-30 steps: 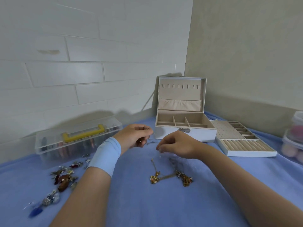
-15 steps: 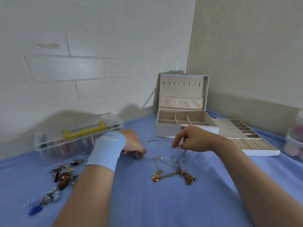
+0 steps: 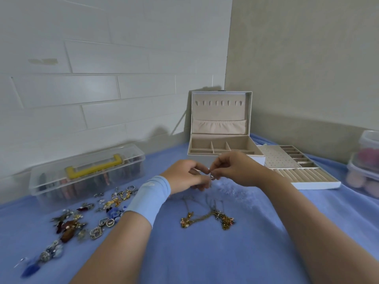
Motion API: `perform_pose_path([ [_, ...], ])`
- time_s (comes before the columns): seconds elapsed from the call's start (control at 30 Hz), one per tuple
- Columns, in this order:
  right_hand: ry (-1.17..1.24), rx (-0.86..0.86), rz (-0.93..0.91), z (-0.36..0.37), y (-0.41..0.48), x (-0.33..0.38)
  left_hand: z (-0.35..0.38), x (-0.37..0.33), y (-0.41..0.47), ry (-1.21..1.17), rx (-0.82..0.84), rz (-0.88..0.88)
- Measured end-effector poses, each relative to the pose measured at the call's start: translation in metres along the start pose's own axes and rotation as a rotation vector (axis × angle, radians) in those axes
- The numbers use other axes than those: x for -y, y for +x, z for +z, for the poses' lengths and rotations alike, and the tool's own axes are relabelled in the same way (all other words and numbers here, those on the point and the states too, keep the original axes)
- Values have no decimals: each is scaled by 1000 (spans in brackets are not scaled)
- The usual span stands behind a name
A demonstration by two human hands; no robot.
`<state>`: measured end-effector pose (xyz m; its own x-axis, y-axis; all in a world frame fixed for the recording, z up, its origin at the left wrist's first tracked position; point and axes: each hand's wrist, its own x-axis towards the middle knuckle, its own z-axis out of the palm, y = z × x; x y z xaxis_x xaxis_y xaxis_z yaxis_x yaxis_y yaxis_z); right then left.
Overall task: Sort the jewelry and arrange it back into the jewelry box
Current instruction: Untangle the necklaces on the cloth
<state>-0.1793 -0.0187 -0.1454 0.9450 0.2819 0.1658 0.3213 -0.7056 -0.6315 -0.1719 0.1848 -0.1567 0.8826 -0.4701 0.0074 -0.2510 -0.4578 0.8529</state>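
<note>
Seen from the head camera, the jewelry box (image 3: 221, 111) stands open at the back of the blue cloth (image 3: 205, 253). Its lid is propped upright, so the hooks and pocket face the person and the compartments below, which look bare, are easy to reach. The tray (image 3: 279, 158) lies flat just to the right of the box, probably lifted out so both layers can be filled.

Directly in front of the box, both hands meet above the cloth. The left hand (image 3: 184, 175), above a pale blue wristband (image 3: 149, 197), has its fingers curled and pinches a small piece (image 3: 212, 176). The right hand (image 3: 235, 169) pinches the same piece from the other side, fingertips against fingertips. The piece shows only as a silvery glint and is too small to name. I judge it to be a clasp or thin chain, which needs one hand to steady it and one to work it.

In front of the box, nearer the person than the hands, the gold necklaces (image 3: 207, 218) lie loosely tangled, apart from everything else and seemingly one sorted group. Well to the box's left and nearer the person, earrings and brooches (image 3: 82, 218) lie scattered, not yet put away. A clear case (image 3: 88, 173) with a yellow handle sits left of the box by the wall. Stacked tubs (image 3: 367, 167) stand right of the box, beyond the tray.
</note>
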Motion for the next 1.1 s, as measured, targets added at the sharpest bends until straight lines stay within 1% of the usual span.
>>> perform_pose_path([
  [0.1,121,-14,3,0,1,-1,-7,0,-1,-211,7,-26],
  [0.17,162,-22,13,0,2,-4,-14,-1,-5,-272,54,-70],
  [0.23,156,-18,20,0,3,-5,-22,-1,-9,-274,99,-113],
  [0.27,133,-12,21,0,3,-5,-26,0,-11,-250,95,-125],
  [0.33,91,2,25,0,3,-6,-34,3,-11,-132,29,-123],
  [0.4,75,3,33,1,3,-6,-42,5,-11,66,-30,-106],
  [0.5,43,4,34,3,4,-4,-49,7,-12,328,-65,-91],
  [0.57,40,8,40,4,4,-4,-49,9,-11,338,-114,-77],
  [0.67,59,0,61,6,4,-4,-49,14,-11,251,-181,-55],
  [0.8,225,-65,116,8,4,-2,-50,15,-13,173,-212,-53],
  [0.93,433,-157,155,9,4,1,-54,20,-12,348,-236,-67],
  [1.1,629,-156,171,13,2,9,-59,22,-13,519,-180,-147],
])
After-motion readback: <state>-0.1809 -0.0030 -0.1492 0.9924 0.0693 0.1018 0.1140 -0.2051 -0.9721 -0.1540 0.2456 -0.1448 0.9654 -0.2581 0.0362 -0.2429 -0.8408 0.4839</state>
